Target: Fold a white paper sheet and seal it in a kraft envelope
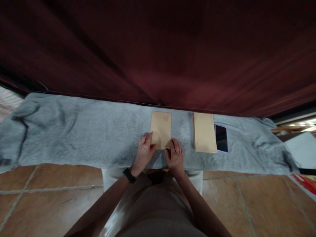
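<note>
A brown paper envelope with small red print near its top right corner lies on the grey cloth in front of me. My left hand grips its lower left edge, with the thumb at the bottom. At the lower right corner, my right hand has its fingers bent around the envelope's bottom edge. What the right fingertips cover is partly hidden. To the right rests a stack of similar brown envelopes.
A dark-screened phone lies beside the stack. The long narrow surface is covered with a wrinkled grey cloth. Behind it hangs a dark red curtain. A white object is at the far right, above the tiled floor.
</note>
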The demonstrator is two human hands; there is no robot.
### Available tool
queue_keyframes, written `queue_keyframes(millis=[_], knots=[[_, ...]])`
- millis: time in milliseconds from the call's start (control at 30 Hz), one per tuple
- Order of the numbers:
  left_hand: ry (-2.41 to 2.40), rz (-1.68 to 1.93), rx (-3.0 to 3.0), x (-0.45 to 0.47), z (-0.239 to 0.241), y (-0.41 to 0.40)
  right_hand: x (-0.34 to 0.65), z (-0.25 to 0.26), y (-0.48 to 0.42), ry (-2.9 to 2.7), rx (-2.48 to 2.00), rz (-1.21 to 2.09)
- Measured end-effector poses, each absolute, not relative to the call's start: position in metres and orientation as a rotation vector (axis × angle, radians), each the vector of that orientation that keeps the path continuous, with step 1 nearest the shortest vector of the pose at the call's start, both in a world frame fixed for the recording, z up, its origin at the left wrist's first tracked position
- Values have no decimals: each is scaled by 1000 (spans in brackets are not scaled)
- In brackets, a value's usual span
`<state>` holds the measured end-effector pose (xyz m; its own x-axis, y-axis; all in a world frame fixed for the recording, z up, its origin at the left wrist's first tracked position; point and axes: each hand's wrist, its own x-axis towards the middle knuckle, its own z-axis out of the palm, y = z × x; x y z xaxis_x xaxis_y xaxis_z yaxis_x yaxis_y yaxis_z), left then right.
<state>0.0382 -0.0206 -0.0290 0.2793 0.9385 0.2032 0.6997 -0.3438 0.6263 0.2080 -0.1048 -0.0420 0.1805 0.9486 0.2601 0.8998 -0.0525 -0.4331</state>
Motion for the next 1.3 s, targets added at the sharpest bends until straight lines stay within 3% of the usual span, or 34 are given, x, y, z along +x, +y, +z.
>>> queue_keyframes(millis=[767,1167,1300], knots=[[1371,822,1832,46,-25,-6,214,-45,-71,-1339,-1765,321],[1496,716,1979,52,-25,-3,230,-44,-72,-1628,-1868,131],[1552,691,2026,49,-28,-4,266,-28,-69,-1688,-2018,-88]])
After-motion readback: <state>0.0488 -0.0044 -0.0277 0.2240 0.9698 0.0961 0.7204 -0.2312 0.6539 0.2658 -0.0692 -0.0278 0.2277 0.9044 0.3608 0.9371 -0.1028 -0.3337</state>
